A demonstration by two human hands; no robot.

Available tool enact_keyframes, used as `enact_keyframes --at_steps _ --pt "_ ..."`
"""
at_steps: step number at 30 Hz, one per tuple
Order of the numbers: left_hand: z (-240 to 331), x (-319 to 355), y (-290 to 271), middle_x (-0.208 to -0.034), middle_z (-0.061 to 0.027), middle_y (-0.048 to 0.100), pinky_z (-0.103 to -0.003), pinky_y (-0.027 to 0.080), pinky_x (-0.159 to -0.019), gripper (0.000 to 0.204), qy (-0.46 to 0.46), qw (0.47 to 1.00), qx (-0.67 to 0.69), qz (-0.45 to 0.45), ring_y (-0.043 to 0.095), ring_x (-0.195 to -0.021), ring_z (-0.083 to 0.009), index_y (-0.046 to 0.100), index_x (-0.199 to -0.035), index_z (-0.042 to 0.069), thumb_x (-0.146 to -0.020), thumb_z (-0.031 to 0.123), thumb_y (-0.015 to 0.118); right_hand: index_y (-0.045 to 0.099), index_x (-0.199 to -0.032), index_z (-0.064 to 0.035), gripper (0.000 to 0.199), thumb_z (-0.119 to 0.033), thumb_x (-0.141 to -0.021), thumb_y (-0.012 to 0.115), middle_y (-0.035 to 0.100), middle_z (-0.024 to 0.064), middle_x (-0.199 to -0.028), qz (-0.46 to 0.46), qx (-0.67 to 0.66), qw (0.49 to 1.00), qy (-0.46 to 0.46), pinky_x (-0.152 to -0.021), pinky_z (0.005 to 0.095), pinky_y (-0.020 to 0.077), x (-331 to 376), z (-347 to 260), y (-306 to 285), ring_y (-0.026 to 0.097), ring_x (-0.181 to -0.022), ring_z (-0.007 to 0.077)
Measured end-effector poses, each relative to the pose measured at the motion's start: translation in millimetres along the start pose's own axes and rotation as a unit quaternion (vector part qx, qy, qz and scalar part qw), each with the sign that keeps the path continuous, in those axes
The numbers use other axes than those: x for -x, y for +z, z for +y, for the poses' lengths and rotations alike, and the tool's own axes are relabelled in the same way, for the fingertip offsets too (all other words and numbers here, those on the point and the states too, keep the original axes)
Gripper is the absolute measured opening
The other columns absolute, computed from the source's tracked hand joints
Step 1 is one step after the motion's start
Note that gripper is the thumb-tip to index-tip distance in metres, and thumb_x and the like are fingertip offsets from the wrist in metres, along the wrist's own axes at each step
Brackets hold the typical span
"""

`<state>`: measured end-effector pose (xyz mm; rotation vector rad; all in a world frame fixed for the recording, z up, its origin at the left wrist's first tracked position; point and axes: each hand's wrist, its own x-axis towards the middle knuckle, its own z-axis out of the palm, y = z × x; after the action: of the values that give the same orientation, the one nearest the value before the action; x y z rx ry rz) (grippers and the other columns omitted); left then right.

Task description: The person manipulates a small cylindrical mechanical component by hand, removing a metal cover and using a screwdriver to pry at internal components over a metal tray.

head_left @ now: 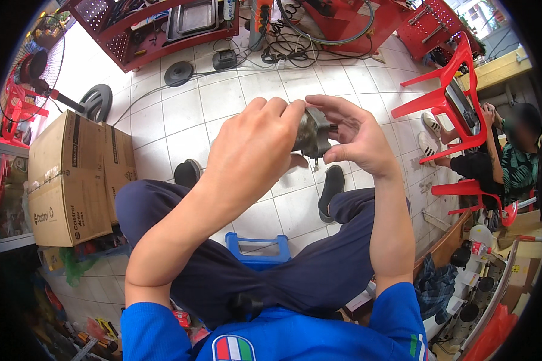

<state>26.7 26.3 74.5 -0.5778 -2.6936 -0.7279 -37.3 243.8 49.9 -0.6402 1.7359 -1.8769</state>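
Head view: your left hand (254,137) grips the stubby, dark-grey metal component (308,133) midair above the white-tiled floor (290,209); brace it so your right hand (360,139), cupped at its right end (contact unclear), works squarely.

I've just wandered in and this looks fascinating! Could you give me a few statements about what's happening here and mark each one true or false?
1. The left hand holds a dark metal part. True.
2. The other hand rests on a knee. False: the right hand is raised beside the part, its thumb and fingers curved towards it.
3. A large cardboard box stands on the person's left. True.
4. Green carpet covers the ground. False: pale floor tiles do.
5. A red plastic chair stands on the person's right. True.
6. The person wears yellow on top. False: it is a blue shirt.
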Motion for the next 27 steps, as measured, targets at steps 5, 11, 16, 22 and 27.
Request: enact_keyframes --at_steps 5,11,16,22,27 --pt "-2 1 -1 -0.085 -0.0127 0.065 -0.040 0.055 -0.070 0.068 0.012 1.000 0.014 0.002 0.066 -0.083 -0.0298 0.063 -0.110 0.000 -0.063 0.043 0.088 0.055 -0.132 0.0041 0.079 -0.012 -0.065 0.094 0.061 0.0141 -0.128 0.008 -0.008 1.000 0.007 -0.104 0.0374 0.0496 0 6 0 0.060 -0.117 0.0226" --pt "0 -1 -4 -0.097 -0.0170 0.070 -0.042 0.053 -0.083 0.073 -0.047 0.996 0.066 -0.037 0.067 -0.092 -0.0346 0.063 -0.124 0.001 -0.067 0.040 0.088 0.055 -0.133 0.0048 0.077 -0.009 -0.067 0.092 0.064 0.0133 -0.123 0.027 0.014 0.999 0.013 -0.099 0.0352 0.0530 0 4 -1 0.064 -0.109 0.0208" --pt "0 -4 -1 -0.104 -0.0192 0.070 -0.041 0.054 -0.085 0.068 -0.083 0.989 0.115 -0.042 0.070 -0.095 -0.0348 0.062 -0.126 0.001 -0.073 0.037 0.086 0.056 -0.131 0.0053 0.070 -0.008 -0.071 0.090 0.066 0.0156 -0.116 0.032 -0.040 0.998 0.027 -0.090 0.0318 0.0566 1 2 0 0.067 -0.100 0.0187" --pt "0 -15 -2 -0.095 -0.0163 0.073 -0.034 0.055 -0.079 0.062 -0.139 0.957 0.246 -0.070 0.073 -0.087 -0.0266 0.064 -0.125 0.002 -0.078 0.036 0.085 0.058 -0.128 0.0063 0.064 -0.026 -0.080 0.086 0.070 0.0141 -0.103 0.064 0.000 0.998 0.011 -0.085 0.0322 0.0579 2 1 0 0.069 -0.092 0.0180" --pt "-23 -21 12 -0.083 -0.0074 0.070 -0.026 0.051 -0.060 0.053 -0.185 0.907 0.375 -0.051 0.065 -0.069 -0.0107 0.066 -0.118 0.001 -0.085 0.040 0.081 0.049 -0.136 0.0063 0.074 -0.037 -0.086 0.081 0.059 0.0160 -0.121 0.079 -0.167 0.982 -0.030 -0.091 0.0338 0.0559 -2 -2 7 0.065 -0.101 0.0183"
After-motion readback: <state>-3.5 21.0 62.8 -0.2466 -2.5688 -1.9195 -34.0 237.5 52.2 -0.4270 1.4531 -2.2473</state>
